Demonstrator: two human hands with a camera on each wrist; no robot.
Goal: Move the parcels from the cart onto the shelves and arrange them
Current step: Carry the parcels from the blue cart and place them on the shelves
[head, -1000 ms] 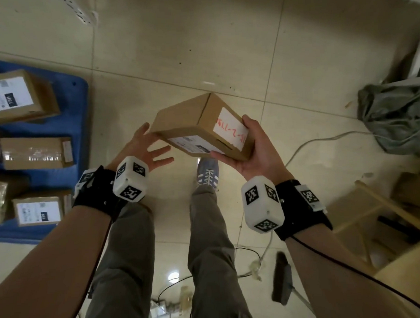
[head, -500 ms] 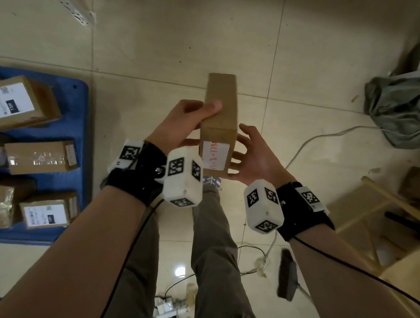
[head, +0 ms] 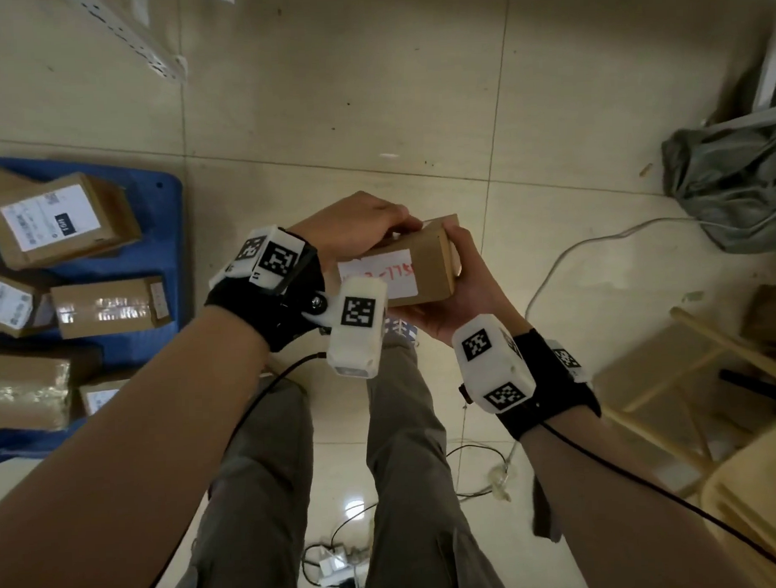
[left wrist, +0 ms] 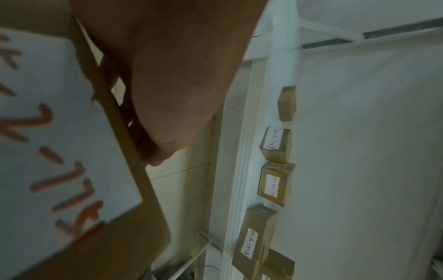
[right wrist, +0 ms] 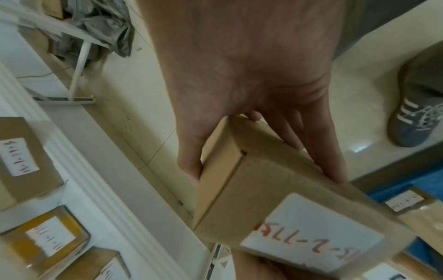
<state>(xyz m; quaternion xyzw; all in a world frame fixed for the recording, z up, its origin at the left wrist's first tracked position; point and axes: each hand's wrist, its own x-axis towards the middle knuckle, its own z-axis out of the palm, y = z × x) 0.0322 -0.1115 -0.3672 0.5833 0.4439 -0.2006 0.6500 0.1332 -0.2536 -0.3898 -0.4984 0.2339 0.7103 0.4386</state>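
Right hand (head: 461,291): palm under the near end of a small cardboard parcel (head: 425,266), fingers along its underside, thumb up the end flap. The right wrist view confirms the grip: fingers (right wrist: 318,151) run along one long side and the thumb presses the opposite edge of the parcel (right wrist: 275,191).

Left hand (head: 353,227): laid over the top of the parcel from the far side, fingers curled down over the upper edge. In the left wrist view the hand (left wrist: 172,75) fills the upper frame, its fingertip bearing on the parcel's edge (left wrist: 124,236).

The parcel is held between both hands in front of the body, above the floor and clear of any surface. Its white label faces up; the red handwriting is blurred in the head view and more legible in both wrist views.

Seen only in the head view: the blue cart (head: 156,258) to the left, carrying several more parcels (head: 109,305), well apart from the hands.

Seen only in the wrist views: the white shelf (left wrist: 242,170) with labelled parcels (left wrist: 274,182) standing in a row; the same shelf edge (right wrist: 79,170) and parcels (right wrist: 48,233) appear from the right wrist.
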